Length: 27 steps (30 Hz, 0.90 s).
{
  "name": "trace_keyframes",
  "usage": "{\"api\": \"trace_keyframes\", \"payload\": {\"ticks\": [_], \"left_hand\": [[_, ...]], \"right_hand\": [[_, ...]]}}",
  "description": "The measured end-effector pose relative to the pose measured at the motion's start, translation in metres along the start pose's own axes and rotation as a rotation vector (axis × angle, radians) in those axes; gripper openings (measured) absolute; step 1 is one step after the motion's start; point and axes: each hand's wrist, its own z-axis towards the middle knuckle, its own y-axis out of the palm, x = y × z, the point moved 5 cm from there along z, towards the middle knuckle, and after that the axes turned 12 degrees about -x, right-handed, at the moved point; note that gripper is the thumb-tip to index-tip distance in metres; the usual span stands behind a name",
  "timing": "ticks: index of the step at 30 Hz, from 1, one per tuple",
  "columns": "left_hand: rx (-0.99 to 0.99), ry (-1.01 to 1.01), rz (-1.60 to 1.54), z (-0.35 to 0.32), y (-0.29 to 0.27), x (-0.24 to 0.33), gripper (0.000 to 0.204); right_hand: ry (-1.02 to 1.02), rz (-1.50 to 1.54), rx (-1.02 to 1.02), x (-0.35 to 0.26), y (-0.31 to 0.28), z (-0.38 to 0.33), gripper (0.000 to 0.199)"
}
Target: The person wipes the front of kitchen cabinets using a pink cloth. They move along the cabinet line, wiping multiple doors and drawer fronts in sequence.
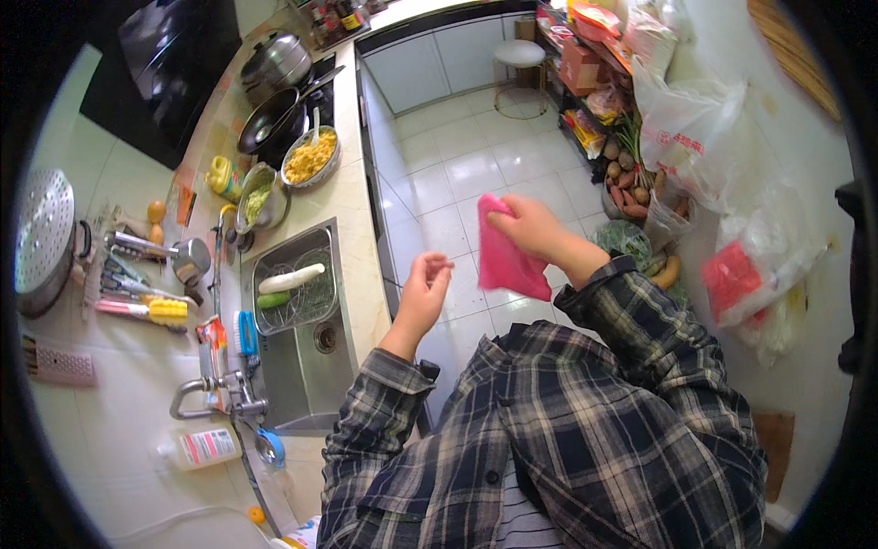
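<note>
A bright pink cloth hangs from my right hand, pinched near its top corner between thumb and fingers. It is held in the air over the tiled floor. To the left of it and apart from it, my left hand is raised beside the counter edge. The fingers of that hand are loosely bent and apart, with nothing in them. Left of this hand, the steel sink holds a wire basket. A long white radish and a green vegetable lie in the basket.
Beyond the sink, a bowl of yellow food and a wok stand on the counter. A faucet rises at the sink's left. To the right are a basket of root vegetables, hanging plastic bags and a stool.
</note>
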Motion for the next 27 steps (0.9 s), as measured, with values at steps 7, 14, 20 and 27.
{"api": "trace_keyframes", "payload": {"ticks": [7,14,20,27], "left_hand": [[-0.096,0.102,-0.032,-0.018,0.018,-0.009,0.027],[-0.045,-0.284,-0.317,-0.021,-0.006,-0.049,0.033],[-0.130,-0.106,-0.929,-0.025,-0.010,-0.025,0.071],[-0.224,-0.172,-1.099,-0.015,-0.006,-0.029,0.083]], "right_hand": [[0.019,0.399,-0.127,-0.013,0.038,0.009,0.028],[-0.092,-0.179,0.125,-0.025,0.010,0.005,0.030],[-0.105,-0.131,0.280,0.020,-0.011,0.006,0.030],[0.075,0.358,0.221,0.018,-0.004,-0.002,0.028]]}}
